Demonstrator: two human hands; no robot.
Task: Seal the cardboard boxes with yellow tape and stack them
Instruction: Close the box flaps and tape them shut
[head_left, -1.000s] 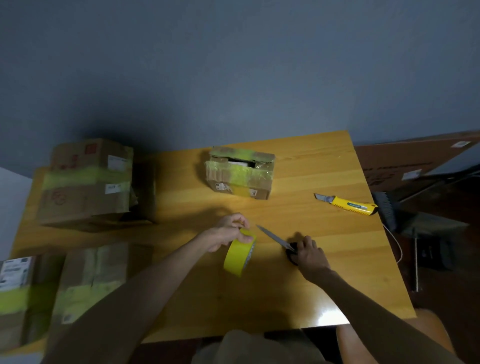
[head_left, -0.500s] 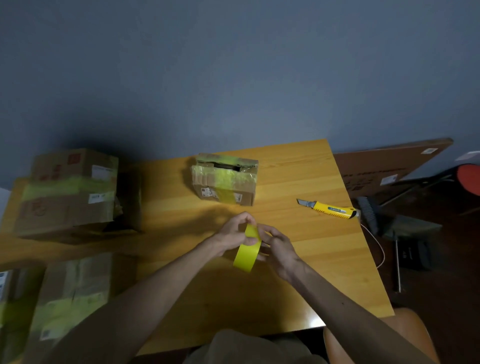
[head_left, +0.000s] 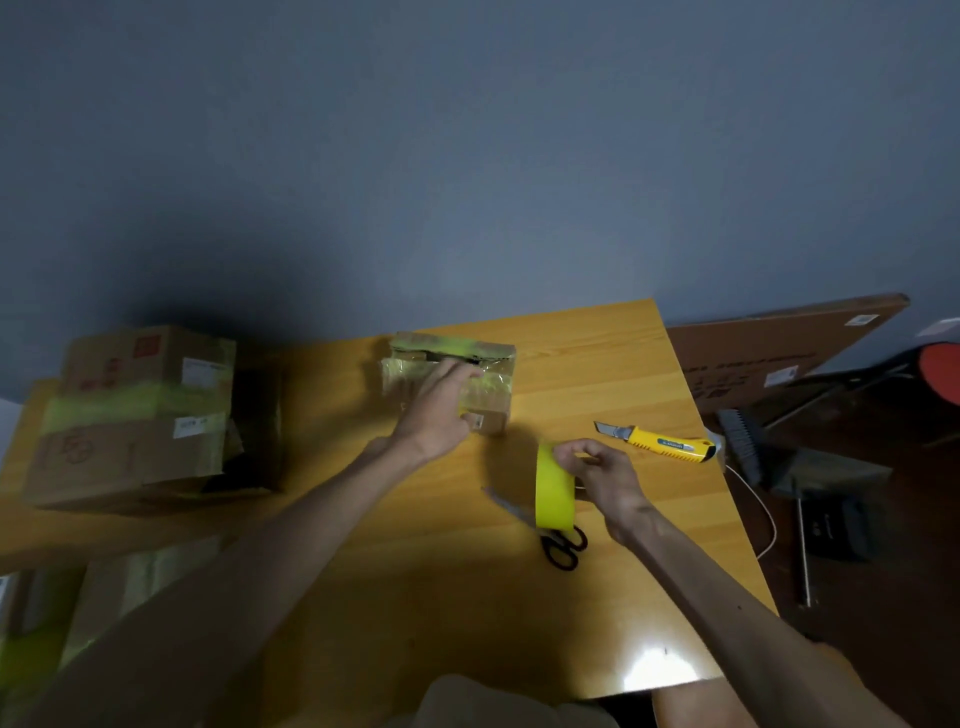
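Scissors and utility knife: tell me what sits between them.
In the head view, the right hand, gripping the yellow tape roll, is between the black-handled scissors and the yellow utility knife.

Left hand (head_left: 441, 410) reaches forward, fingers straight; right hand's (head_left: 605, 480) fingers curl round the tape roll (head_left: 555, 493).

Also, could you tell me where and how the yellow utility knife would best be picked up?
Take the utility knife by its yellow handle, probably from above at the right end: it lies flat on the table, with its metal blade pointing left.
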